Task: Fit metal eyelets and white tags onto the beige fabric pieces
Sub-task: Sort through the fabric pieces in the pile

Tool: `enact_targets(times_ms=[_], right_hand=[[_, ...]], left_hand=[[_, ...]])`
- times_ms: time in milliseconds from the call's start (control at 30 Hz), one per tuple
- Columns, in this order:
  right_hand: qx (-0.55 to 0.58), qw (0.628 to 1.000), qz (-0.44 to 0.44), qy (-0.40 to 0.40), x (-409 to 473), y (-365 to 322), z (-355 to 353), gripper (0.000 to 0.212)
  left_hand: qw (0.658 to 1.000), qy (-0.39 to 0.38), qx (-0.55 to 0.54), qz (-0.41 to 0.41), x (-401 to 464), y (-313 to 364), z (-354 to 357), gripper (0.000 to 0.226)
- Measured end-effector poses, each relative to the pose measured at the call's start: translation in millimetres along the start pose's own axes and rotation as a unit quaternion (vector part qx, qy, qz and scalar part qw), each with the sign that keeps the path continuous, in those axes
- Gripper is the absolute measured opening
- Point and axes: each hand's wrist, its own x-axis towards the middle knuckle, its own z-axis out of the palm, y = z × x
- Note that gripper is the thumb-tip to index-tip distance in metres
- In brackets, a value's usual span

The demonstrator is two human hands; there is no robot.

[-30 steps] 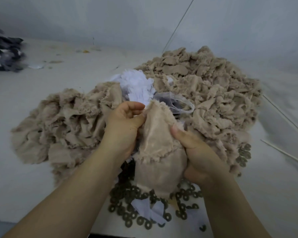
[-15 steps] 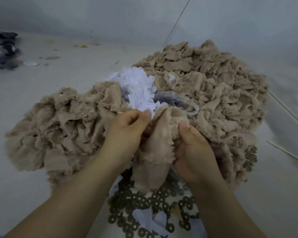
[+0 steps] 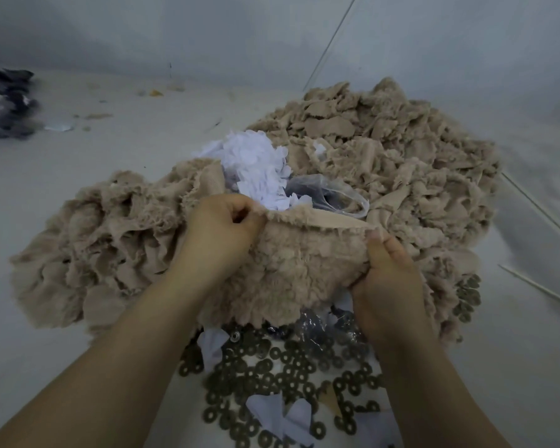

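Your left hand (image 3: 222,226) and right hand (image 3: 385,270) now pinch the beige fabric piece (image 3: 304,253) stretched wide, no longer bunched, above the metal eyelets (image 3: 282,376); it looks ready for fitting.

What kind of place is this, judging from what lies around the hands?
Probably a small garment or piecework workshop. Large heaps of beige fabric pieces cover the work surface, with a pile of white tags and many loose metal eyelets near the person.

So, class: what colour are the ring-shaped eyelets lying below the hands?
Dark bronze-brown eyelets, seen in the head view.
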Motion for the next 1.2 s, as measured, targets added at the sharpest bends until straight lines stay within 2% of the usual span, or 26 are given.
enact_targets(times_ms=[100, 133, 200, 233, 300, 367, 400, 467, 533, 567, 633, 667, 733, 767, 800, 833, 900, 967, 1033, 1133, 1200], right_hand=[[-0.078, 0.994, -0.062, 0.045, -3, -1, 2, 0.012], [-0.114, 0.988, -0.093, 0.056, -4, -3, 3, 0.013], [-0.145, 0.981, -0.131, 0.012, -8, -7, 6, 0.012], [-0.137, 0.983, -0.117, -0.039, -12, -9, 10, 0.020], [-0.026, 0.987, -0.021, -0.158, -17, -11, 19, 0.044], [0.126, 0.958, 0.108, -0.235, -21, -15, 27, 0.058], [0.165, 0.941, 0.151, -0.253, -19, -15, 27, 0.062], [0.186, 0.930, 0.195, -0.251, -14, -11, 25, 0.059], [0.156, 0.937, 0.213, -0.228, -9, -2, 20, 0.051], [0.145, 0.940, 0.230, -0.205, -8, 0, 21, 0.050], [0.139, 0.942, 0.261, -0.163, -6, 2, 19, 0.046], [0.140, 0.943, 0.260, -0.156, -5, 2, 17, 0.042], [0.153, 0.940, 0.255, -0.165, -1, -4, 17, 0.026], [0.165, 0.932, 0.271, -0.175, 1, -9, 18, 0.022], [0.192, 0.915, 0.288, -0.205, 2, -11, 18, 0.025], [0.204, 0.909, 0.281, -0.230, -1, -15, 18, 0.033], [0.205, 0.909, 0.273, -0.239, 0, -18, 18, 0.050], [0.171, 0.916, 0.262, -0.253, -1, -19, 16, 0.066], [0.144, 0.916, 0.264, -0.266, -3, -18, 11, 0.068], [0.112, 0.921, 0.232, -0.294, -5, -16, 6, 0.064], [0.100, 0.928, 0.211, -0.290, -7, -16, 6, 0.066]], left_hand=[[0.999, 0.023, -0.023, -0.028, 9, 6, 4, 0.029], [0.999, 0.039, -0.021, -0.028, 10, 10, 7, 0.030], [0.998, 0.063, 0.012, 0.008, 7, 23, 13, 0.027], [0.997, 0.052, 0.034, 0.039, 3, 31, 16, 0.023], [0.992, -0.046, 0.060, 0.097, -9, 46, 23, 0.020], [0.976, -0.183, 0.059, 0.099, -20, 55, 28, 0.029], [0.971, -0.222, 0.041, 0.079, -23, 54, 28, 0.034], [0.971, -0.234, -0.051, 0.006, -25, 52, 23, 0.035], [0.967, -0.205, -0.146, -0.049, -25, 46, 15, 0.030], [0.970, -0.175, -0.163, -0.049, -24, 43, 12, 0.025], [0.987, -0.114, -0.105, 0.033, -21, 35, 2, 0.015], [0.987, -0.114, -0.030, 0.105, -18, 33, -3, 0.025], [0.940, -0.214, 0.099, 0.246, -14, 31, -10, 0.056], [0.911, -0.279, 0.133, 0.275, -11, 31, -10, 0.065], [0.893, -0.322, 0.148, 0.277, -10, 31, -9, 0.066], [0.892, -0.328, 0.155, 0.270, -8, 31, -5, 0.057], [0.915, -0.277, 0.168, 0.241, -3, 29, 1, 0.024], [0.921, -0.253, 0.200, 0.220, 3, 28, 3, 0.003], [0.930, -0.206, 0.230, 0.200, 7, 26, 5, 0.011], [0.973, -0.037, 0.188, 0.131, 11, 25, 8, 0.023], [0.980, 0.011, 0.179, 0.087, 12, 26, 10, 0.024]])
